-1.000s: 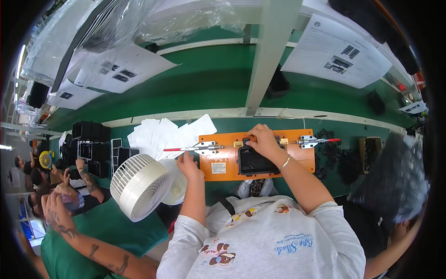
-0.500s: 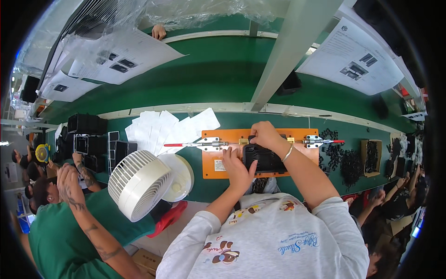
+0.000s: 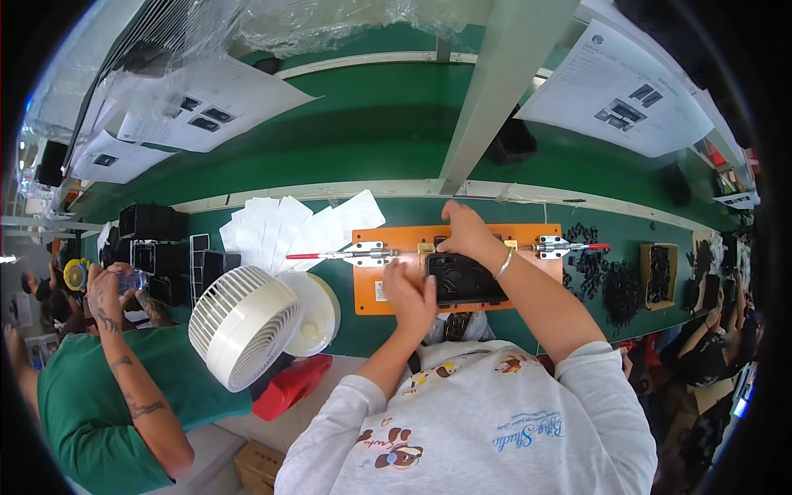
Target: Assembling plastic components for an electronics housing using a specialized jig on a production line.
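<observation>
On the near half of the orange fixture board (image 3: 549, 266), the black housing (image 3: 467, 281) lies flat, hollow side up. Looks like moulded plastic: I'd judge light, stiff, slightly slick, thin walls the fragile bit. Best hold: opposite rims, not the floor. Left hand (image 3: 410, 294) at its left end, half-open, thumb by the rim; grip unconfirmed. Right hand (image 3: 471, 234) over the back rim, fingers loosely bent; can't tell if it's pinching. Red-handled toggle clamps (image 3: 553, 247) flank both; white sheets (image 3: 272, 235) behind-left on the green worktop (image 3: 624, 252).
</observation>
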{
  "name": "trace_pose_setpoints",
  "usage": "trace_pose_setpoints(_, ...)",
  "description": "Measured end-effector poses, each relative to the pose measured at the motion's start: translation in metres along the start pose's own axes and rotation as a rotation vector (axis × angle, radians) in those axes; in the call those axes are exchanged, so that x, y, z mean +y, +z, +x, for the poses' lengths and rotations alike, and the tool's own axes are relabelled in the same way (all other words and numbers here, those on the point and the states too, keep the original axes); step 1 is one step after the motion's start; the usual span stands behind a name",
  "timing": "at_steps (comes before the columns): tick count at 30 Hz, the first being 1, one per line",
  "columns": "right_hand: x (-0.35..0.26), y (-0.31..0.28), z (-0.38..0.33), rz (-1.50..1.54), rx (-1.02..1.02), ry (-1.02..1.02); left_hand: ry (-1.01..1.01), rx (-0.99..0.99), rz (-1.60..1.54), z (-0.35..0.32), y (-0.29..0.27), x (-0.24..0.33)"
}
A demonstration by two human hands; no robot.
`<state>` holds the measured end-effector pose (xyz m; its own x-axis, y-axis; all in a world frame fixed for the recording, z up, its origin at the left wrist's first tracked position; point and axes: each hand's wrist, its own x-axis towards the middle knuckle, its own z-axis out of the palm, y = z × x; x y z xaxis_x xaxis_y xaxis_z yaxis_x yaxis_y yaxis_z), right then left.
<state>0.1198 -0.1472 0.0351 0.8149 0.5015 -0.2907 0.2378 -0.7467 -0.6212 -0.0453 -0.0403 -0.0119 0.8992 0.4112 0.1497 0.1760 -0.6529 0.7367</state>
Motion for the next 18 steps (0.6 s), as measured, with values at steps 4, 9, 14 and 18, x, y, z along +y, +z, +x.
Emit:
trace_pose_setpoints(4,-0.012,-0.014,-0.032,-0.222,0.043,-0.215,-0.338,0.325,-0.282,0.021,-0.028,-0.028)
trace_pose_setpoints(9,-0.001,0.016,-0.029,-0.213,0.047,-0.263,-0.715,0.595,-0.744,0.070,-0.056,-0.072)
trace_pose_setpoints(14,0.002,0.018,-0.029,-0.158,0.135,-0.267,-0.850,0.750,-0.930,0.110,-0.074,-0.045)
trace_pose_setpoints(18,0.003,0.018,-0.027,-0.169,0.114,-0.279,-0.860,0.813,-0.920,0.118,-0.079,-0.049)
